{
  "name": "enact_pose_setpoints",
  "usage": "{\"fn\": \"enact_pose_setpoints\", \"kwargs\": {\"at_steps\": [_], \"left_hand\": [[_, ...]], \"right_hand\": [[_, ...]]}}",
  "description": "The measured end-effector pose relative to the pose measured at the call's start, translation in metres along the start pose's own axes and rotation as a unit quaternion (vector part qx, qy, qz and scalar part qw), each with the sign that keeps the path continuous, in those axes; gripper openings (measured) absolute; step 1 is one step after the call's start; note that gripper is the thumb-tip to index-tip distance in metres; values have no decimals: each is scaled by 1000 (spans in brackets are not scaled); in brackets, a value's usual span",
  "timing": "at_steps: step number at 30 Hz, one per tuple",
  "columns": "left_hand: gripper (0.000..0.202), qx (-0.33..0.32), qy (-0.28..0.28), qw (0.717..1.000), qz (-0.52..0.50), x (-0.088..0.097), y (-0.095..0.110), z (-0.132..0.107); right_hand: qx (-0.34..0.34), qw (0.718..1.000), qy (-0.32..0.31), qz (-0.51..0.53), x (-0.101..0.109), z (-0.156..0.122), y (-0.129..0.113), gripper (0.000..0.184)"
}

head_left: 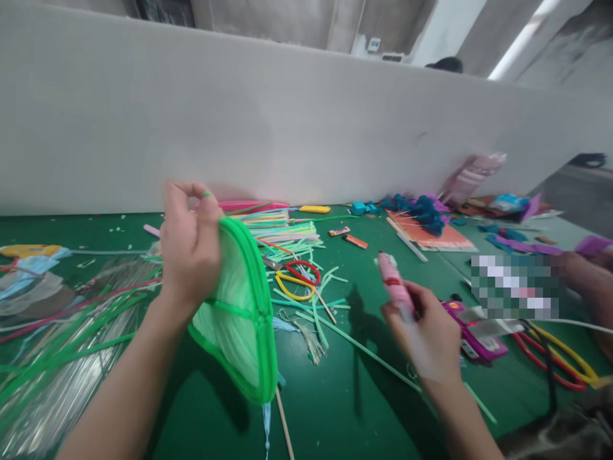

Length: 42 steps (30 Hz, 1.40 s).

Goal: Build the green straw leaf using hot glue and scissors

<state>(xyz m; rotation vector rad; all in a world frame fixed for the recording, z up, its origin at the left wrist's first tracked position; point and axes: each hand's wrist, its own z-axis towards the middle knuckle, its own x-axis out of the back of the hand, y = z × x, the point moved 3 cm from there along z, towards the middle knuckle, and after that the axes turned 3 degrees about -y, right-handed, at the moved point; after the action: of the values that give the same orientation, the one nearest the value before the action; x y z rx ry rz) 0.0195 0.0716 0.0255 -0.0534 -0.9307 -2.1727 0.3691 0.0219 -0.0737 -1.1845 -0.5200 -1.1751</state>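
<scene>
My left hand (189, 249) is closed on the upper edge of a green fan (234, 313), a pale translucent sheet bordered with fuzzy green pipe cleaner. The fan is held upright above the table, and a light blue tassel (267, 421) and a thin wooden stick (283, 421) show below it. Wrapped round a pink hot glue gun (396, 287) is my right hand (428, 332). The gun's dark tip points up and away, and a clear glue stick runs back toward my wrist. A gap separates the gun from the fan.
Red-and-yellow-handled scissors (295, 281) lie among cut pale green stems (330, 287). Pipe cleaners (282, 223) are bundled near the white partition (287, 115). Clear strips (90, 358) spread at left. On the right are a purple device (479, 335), another pair of scissors (555, 358) and another person's hand (584, 281).
</scene>
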Motion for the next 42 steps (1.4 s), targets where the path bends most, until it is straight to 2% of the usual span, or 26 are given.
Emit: {"fn": "enact_pose_setpoints", "kwargs": {"at_steps": [1, 2, 3, 5, 7, 8, 9, 13, 16, 20, 35, 42], "left_hand": [[19, -6, 1, 1000, 20, 1, 2, 0], [19, -12, 0, 999, 41, 1, 4, 1], [19, -18, -4, 998, 60, 2, 5, 1], [20, -27, -18, 996, 87, 2, 7, 2], [20, -38, -29, 993, 105, 2, 9, 2], [20, -45, -30, 992, 110, 1, 10, 2], [20, -51, -30, 992, 115, 1, 10, 2], [19, -69, -35, 989, 123, -1, 13, 3], [20, -78, -44, 988, 128, -2, 14, 3], [17, -84, -53, 986, 136, -3, 15, 3], [19, -107, -54, 979, 164, -2, 19, 2], [18, -119, -59, 977, 165, -1, 25, 1]], "right_hand": [[-45, 998, 22, 43, 8, -8, -5, 27], [-90, 990, 17, 104, 15, -17, -11, 28], [-110, 976, -21, 187, 18, -26, -21, 32], [-121, 928, -95, 339, 23, -45, -45, 36], [-128, 882, -129, 434, 28, -61, -68, 31], [-109, 868, -146, 462, 31, -66, -80, 29], [-88, 866, -154, 468, 33, -69, -90, 26], [-1, 909, -110, 403, 44, -66, -112, 12], [13, 927, -85, 364, 44, -61, -115, 7], [18, 940, -72, 332, 41, -63, -113, 11], [59, 961, -61, 264, 45, -68, -110, 9], [40, 963, -63, 259, 44, -70, -108, 6]]}}
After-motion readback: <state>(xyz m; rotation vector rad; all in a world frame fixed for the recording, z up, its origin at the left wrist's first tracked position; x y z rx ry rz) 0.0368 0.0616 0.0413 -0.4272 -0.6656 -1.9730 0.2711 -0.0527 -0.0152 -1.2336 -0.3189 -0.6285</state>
